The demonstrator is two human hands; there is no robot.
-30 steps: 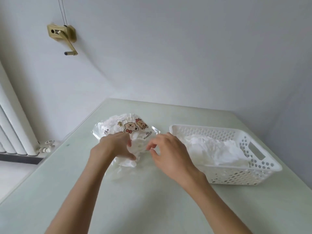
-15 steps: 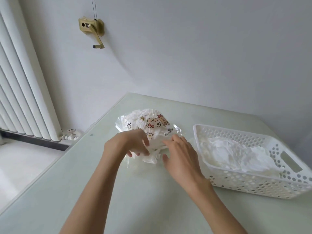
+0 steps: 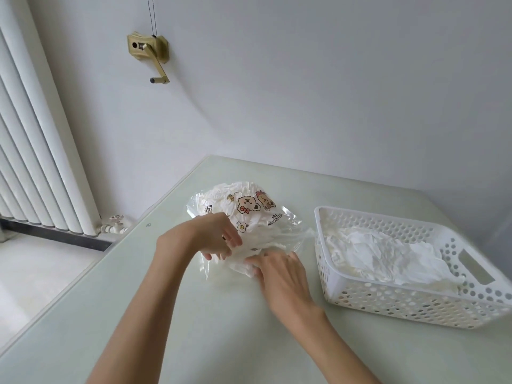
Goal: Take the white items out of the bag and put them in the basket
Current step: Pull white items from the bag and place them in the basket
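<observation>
Left hand (image 3: 216,236) and right hand (image 3: 279,273) on bag (image 3: 249,214), beside basket (image 3: 388,303).

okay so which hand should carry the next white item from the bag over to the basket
Probably the right hand: it is at the bag mouth on the side facing the basket. The left hand grips the bag's other side and can steady it.

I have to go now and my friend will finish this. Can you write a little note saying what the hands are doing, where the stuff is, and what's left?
Left hand: grips the near edge of the clear cartoon bag.
Right hand: fingers at the bag's mouth; grip hidden.
Bag lies on the table, left of the basket, still holding white items.
Done: some white items already in the basket.
Left: pull out the rest, put them in the basket.
</observation>
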